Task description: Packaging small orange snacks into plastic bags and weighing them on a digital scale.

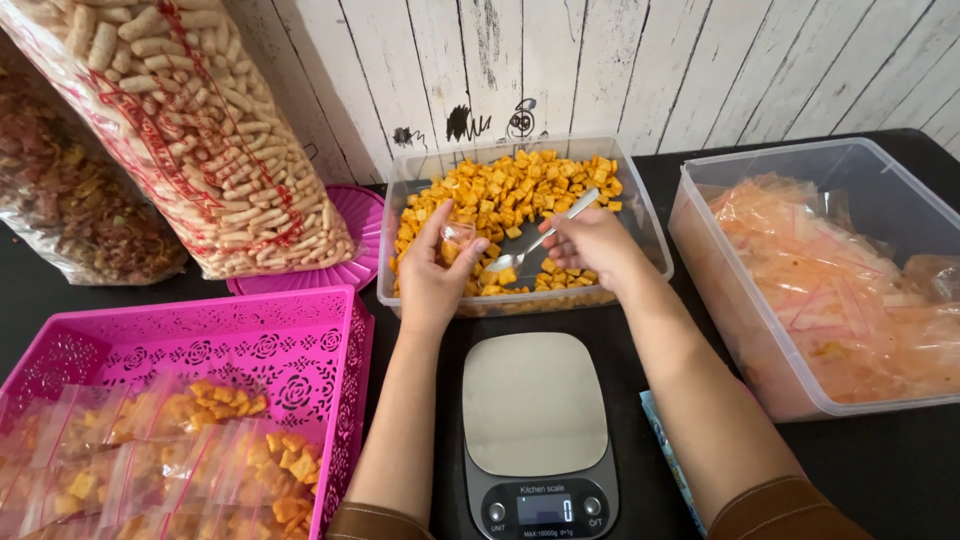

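Observation:
My left hand (432,272) holds a small clear plastic bag (458,236) open over a clear tub (640,215) of orange square snacks (510,190). Gripped in my right hand (592,243) is a metal spoon (540,238), its bowl pointing down-left toward the bag and just above the snacks. Both hands hover over the near half of the tub. Below them, between my forearms, sits a kitchen scale (535,415) with nothing on its plate.
A pink lattice basket (200,340) at lower left holds several filled small bags (190,450). A second clear tub (770,330) at right holds empty bags. Two large snack sacks (200,130) lean at upper left, by a pink lid (355,225). A white plank wall stands behind.

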